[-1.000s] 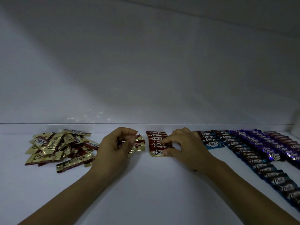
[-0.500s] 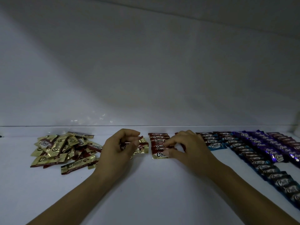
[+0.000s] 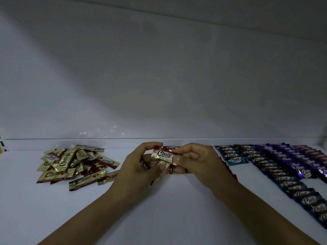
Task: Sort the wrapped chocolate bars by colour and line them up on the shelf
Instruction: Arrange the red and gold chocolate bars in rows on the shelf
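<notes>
The left hand (image 3: 137,167) and right hand (image 3: 198,160) both pinch a gold-and-red foil-wrapped chocolate bar (image 3: 163,154) just above the white shelf (image 3: 168,209). A loose pile of gold bars (image 3: 74,163) lies left, and rows of blue bars (image 3: 233,156) lie right.

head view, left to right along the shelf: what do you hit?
Loose gold pile → left hand → gold bar pinched between both hands → right hand → blue rows → purple rows.
</notes>
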